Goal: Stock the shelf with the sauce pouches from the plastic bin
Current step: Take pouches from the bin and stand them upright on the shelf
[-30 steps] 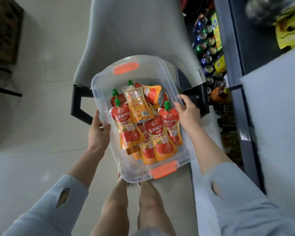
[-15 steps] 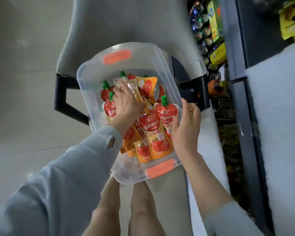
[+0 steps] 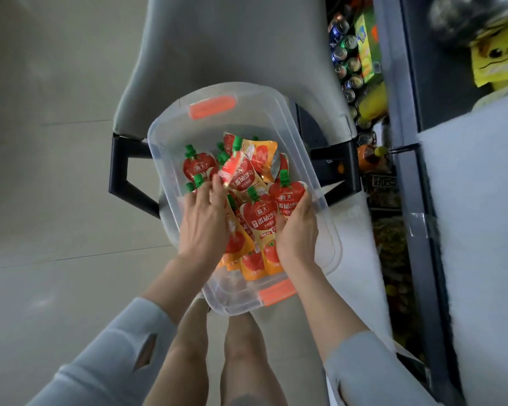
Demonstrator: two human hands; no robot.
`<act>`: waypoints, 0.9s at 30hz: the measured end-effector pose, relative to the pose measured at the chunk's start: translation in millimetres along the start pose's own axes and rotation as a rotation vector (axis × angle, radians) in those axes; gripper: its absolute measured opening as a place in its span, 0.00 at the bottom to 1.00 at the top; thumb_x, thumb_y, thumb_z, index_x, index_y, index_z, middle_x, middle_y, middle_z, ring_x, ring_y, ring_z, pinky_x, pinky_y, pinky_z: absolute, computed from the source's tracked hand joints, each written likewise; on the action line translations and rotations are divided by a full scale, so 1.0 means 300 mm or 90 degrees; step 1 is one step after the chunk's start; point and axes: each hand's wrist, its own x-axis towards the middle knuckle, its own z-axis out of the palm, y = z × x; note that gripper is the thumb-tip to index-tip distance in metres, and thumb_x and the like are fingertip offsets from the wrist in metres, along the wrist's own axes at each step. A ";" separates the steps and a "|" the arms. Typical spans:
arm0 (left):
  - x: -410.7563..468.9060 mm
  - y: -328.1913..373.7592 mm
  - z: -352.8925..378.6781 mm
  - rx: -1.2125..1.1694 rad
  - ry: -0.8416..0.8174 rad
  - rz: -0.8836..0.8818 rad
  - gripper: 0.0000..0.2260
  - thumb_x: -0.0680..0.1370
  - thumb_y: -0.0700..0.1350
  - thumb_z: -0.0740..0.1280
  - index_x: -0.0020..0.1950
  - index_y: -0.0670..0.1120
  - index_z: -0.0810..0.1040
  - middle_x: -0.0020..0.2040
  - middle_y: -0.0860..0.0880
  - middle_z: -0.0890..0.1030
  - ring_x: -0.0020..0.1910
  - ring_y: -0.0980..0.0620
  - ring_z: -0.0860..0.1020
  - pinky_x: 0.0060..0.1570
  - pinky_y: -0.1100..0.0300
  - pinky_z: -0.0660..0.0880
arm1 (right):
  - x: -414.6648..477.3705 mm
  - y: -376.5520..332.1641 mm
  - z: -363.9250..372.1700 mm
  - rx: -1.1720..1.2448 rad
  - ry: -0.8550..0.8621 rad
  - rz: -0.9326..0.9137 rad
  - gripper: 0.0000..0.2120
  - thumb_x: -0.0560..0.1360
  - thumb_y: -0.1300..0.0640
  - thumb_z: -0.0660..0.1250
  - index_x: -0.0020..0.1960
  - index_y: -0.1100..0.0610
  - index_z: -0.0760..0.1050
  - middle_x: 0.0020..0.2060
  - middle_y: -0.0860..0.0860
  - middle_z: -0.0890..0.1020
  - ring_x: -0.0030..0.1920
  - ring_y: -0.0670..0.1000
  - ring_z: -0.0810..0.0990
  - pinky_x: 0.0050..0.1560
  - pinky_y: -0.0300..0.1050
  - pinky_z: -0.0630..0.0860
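A clear plastic bin (image 3: 170, 136) with orange handles rests on a grey chair and holds several red-and-orange sauce pouches (image 3: 257, 218) with green caps. Both hands are inside the bin. My left hand (image 3: 203, 221) pinches the bottom edge of one pouch (image 3: 236, 171), which tilts up above the heap. My right hand (image 3: 298, 230) is wrapped around the lower part of another pouch (image 3: 288, 197) at the right of the pile. The pouches under my hands are partly hidden.
The grey chair (image 3: 232, 54) has black armrests (image 3: 121, 174) on either side of the bin. A dark shelf unit (image 3: 393, 83) at the right holds cans (image 3: 346, 54), bottles and packets. A white surface (image 3: 481, 230) fills the far right. My legs show below the bin.
My right hand has gone from the bin's right rim into the bin and closed on a pouch. My left hand has pulled back toward me and lifted one pouch by its edge.
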 end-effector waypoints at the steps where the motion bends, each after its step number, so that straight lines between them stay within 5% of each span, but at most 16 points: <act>1: -0.009 0.006 0.015 0.007 -0.032 0.019 0.25 0.81 0.49 0.60 0.76 0.44 0.59 0.71 0.41 0.69 0.66 0.40 0.67 0.66 0.45 0.65 | 0.009 -0.009 0.012 0.004 0.001 0.012 0.37 0.79 0.54 0.68 0.79 0.59 0.51 0.73 0.58 0.67 0.74 0.56 0.67 0.71 0.56 0.69; 5: 0.007 0.002 0.043 -0.072 -0.081 -0.010 0.18 0.82 0.53 0.56 0.67 0.46 0.73 0.67 0.43 0.72 0.65 0.43 0.69 0.66 0.51 0.59 | 0.028 -0.038 0.043 0.011 -0.005 0.034 0.36 0.77 0.57 0.70 0.78 0.60 0.55 0.73 0.59 0.66 0.74 0.58 0.65 0.74 0.54 0.66; 8: 0.044 -0.002 0.045 -0.113 -0.089 -0.082 0.28 0.79 0.52 0.65 0.75 0.46 0.60 0.71 0.41 0.66 0.69 0.41 0.64 0.68 0.49 0.63 | 0.035 -0.037 0.045 -0.019 0.042 -0.016 0.22 0.75 0.59 0.72 0.66 0.57 0.69 0.64 0.57 0.71 0.66 0.57 0.71 0.63 0.54 0.76; 12: 0.104 0.031 0.047 -0.143 -0.170 -0.145 0.44 0.74 0.54 0.71 0.79 0.47 0.45 0.71 0.40 0.62 0.69 0.39 0.65 0.66 0.47 0.67 | 0.029 -0.033 0.034 -0.086 -0.020 -0.088 0.15 0.75 0.54 0.72 0.58 0.55 0.72 0.59 0.54 0.76 0.62 0.56 0.72 0.60 0.49 0.72; 17: 0.146 0.066 0.059 -0.154 -0.173 -0.192 0.49 0.73 0.50 0.74 0.79 0.46 0.39 0.72 0.39 0.60 0.69 0.36 0.63 0.67 0.45 0.65 | -0.017 0.005 0.016 0.010 -0.170 -0.079 0.22 0.80 0.58 0.66 0.72 0.49 0.65 0.65 0.49 0.78 0.65 0.54 0.76 0.61 0.51 0.75; 22: 0.139 0.104 0.069 -0.199 -0.197 -0.231 0.49 0.73 0.40 0.72 0.78 0.48 0.36 0.67 0.37 0.66 0.65 0.36 0.69 0.62 0.45 0.70 | 0.041 -0.006 -0.036 0.029 -0.122 0.003 0.14 0.82 0.52 0.62 0.67 0.50 0.73 0.54 0.50 0.82 0.54 0.53 0.81 0.50 0.45 0.75; 25: 0.119 0.092 0.079 -0.290 -0.236 -0.233 0.38 0.72 0.42 0.73 0.76 0.45 0.55 0.60 0.43 0.76 0.56 0.42 0.77 0.52 0.49 0.78 | 0.057 -0.018 -0.093 0.126 -0.091 -0.012 0.11 0.81 0.51 0.64 0.62 0.53 0.75 0.50 0.48 0.81 0.50 0.49 0.80 0.51 0.45 0.77; 27: 0.102 0.072 0.075 -0.367 -0.229 -0.217 0.21 0.72 0.43 0.73 0.64 0.45 0.72 0.54 0.45 0.81 0.51 0.45 0.80 0.49 0.49 0.80 | 0.060 -0.012 -0.140 0.208 -0.082 0.004 0.12 0.80 0.51 0.65 0.62 0.53 0.75 0.49 0.46 0.80 0.48 0.45 0.80 0.48 0.38 0.76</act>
